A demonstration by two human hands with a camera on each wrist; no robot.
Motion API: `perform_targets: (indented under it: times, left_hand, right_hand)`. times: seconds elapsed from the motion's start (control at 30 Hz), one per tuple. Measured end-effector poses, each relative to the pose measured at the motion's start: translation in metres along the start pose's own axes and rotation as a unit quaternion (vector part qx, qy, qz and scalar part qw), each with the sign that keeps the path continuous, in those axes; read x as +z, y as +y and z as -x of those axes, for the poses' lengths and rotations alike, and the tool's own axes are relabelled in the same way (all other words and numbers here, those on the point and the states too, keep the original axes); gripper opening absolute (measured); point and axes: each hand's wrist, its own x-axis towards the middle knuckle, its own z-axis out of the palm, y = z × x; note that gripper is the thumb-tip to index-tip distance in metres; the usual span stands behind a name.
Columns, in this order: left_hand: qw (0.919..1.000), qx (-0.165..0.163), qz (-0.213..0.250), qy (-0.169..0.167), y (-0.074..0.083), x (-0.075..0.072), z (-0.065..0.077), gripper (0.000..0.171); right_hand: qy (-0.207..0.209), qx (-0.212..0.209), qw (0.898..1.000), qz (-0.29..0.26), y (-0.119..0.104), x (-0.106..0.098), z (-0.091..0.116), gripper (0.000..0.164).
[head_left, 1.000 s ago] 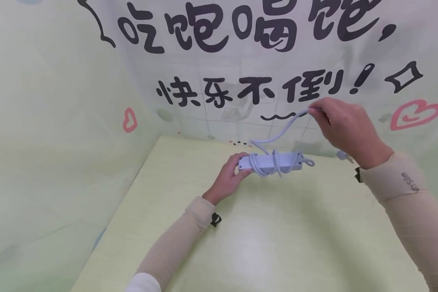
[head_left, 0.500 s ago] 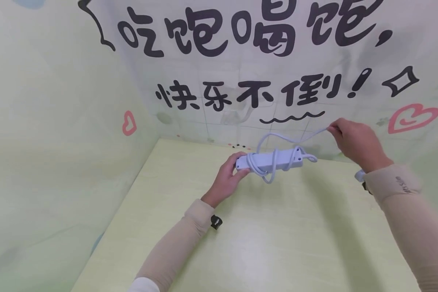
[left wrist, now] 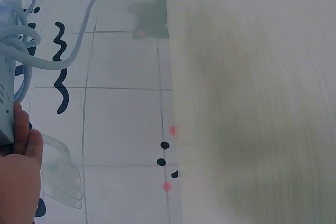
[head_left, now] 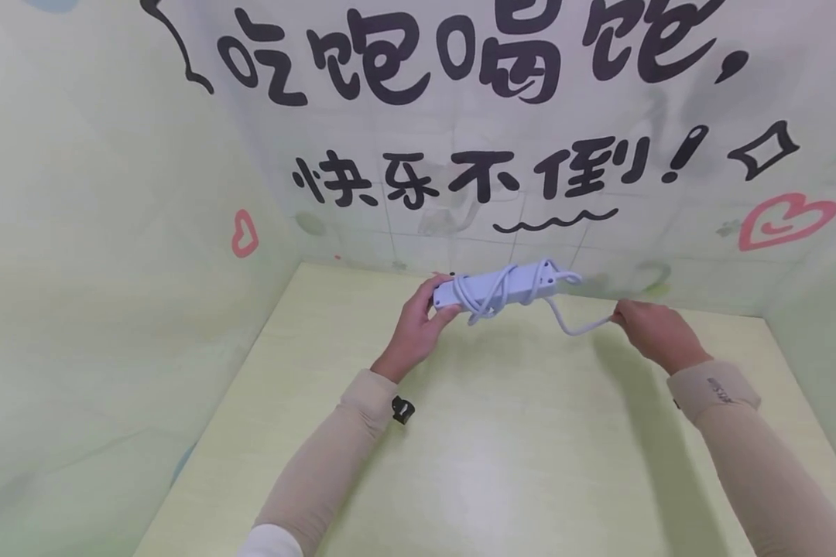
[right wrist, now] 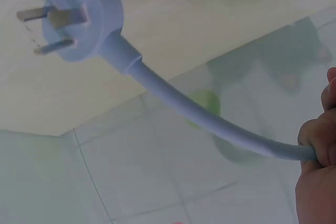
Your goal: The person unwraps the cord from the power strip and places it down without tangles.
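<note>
A white power strip (head_left: 495,288) hangs over the far part of the table, its right end tilted up a little. Several turns of its own cord wrap around it. My left hand (head_left: 418,321) grips the strip's left end, thumb in front. My right hand (head_left: 658,331), lower and to the right, pinches the free cord (head_left: 577,331), which sags from the strip toward it. In the right wrist view a three-pin plug (right wrist: 86,19) dangles at the end of the cord beyond the fingers. The left wrist view shows the strip (left wrist: 6,93) at its left edge.
A pale wooden table (head_left: 474,464) lies below both hands. Close behind it stands a wall covering (head_left: 418,232) with black lettering and pink hearts, and more printed covering (head_left: 111,309) rises on the left side.
My right hand has swung right, then down, taking the cord from above and behind the strip to below its right end. My left hand has raised the strip slightly and shifted left.
</note>
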Motion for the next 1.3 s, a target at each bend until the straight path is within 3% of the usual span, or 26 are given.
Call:
perform_targets:
  times: [0.33,0.77,1.07,1.3]
  left_hand:
    - [0.9998,-0.012,-0.014,-0.011,-0.006,0.002,0.003,0.044]
    - [0.9993,-0.021,-0.023,-0.022,-0.011,0.002,0.006,0.042]
    - [0.9988,-0.027,-0.028,-0.029,-0.009,0.003,0.004,0.043]
    - [0.9986,-0.03,-0.032,-0.031,-0.006,0.005,0.004,0.043]
  right_hand:
    - [-0.03,0.012,0.999,-0.022,-0.007,0.034,0.002,0.009]
    - [-0.024,0.024,0.999,-0.023,-0.011,0.072,0.009,0.015]
    - [-0.034,0.053,0.997,-0.048,-0.022,0.062,0.004,0.022]
    - [0.014,0.088,0.989,-0.121,-0.043,0.039,-0.017,0.03]
